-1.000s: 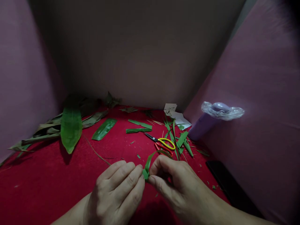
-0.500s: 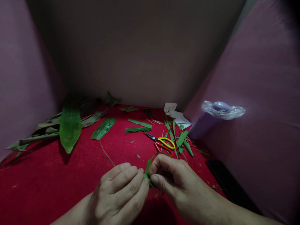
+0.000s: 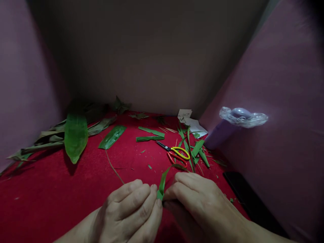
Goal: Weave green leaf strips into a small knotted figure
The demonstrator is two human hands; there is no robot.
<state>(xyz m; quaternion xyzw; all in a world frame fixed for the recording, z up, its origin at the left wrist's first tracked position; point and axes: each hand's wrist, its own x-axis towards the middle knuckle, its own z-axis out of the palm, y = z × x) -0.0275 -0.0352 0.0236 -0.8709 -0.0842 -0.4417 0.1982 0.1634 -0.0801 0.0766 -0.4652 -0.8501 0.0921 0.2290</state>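
Between my two hands is a narrow green leaf strip point(image 3: 162, 182), folded at its lower end, with its free end curving up and to the right. My left hand point(image 3: 134, 209) is closed, its fingertips pinching the folded part. From the other side, the thumb and forefinger of my right hand point(image 3: 194, 199) press together at the same fold; part of the thumb is in shadow. Just beyond the hands lie scissors point(image 3: 174, 152) with one yellow and one red handle, blades spread slightly. A thin brown stem point(image 3: 113, 167) runs toward my left hand.
A red cloth point(image 3: 50, 199) covers the surface. Broad leaves point(image 3: 76, 138) and dried ones lie left, with cut leaf pieces point(image 3: 150, 138) mid-back. Leaf scraps point(image 3: 197, 150) and white paper point(image 3: 194, 127) are at right, beside a purple container point(image 3: 222, 133) topped with clear plastic. A black flat object point(image 3: 250, 199) lies far right.
My right hand has turned over, its back now facing up, and its fingers grip lower at the fold. The strip's free end stands clear of those fingers. My left hand stays nearly still.
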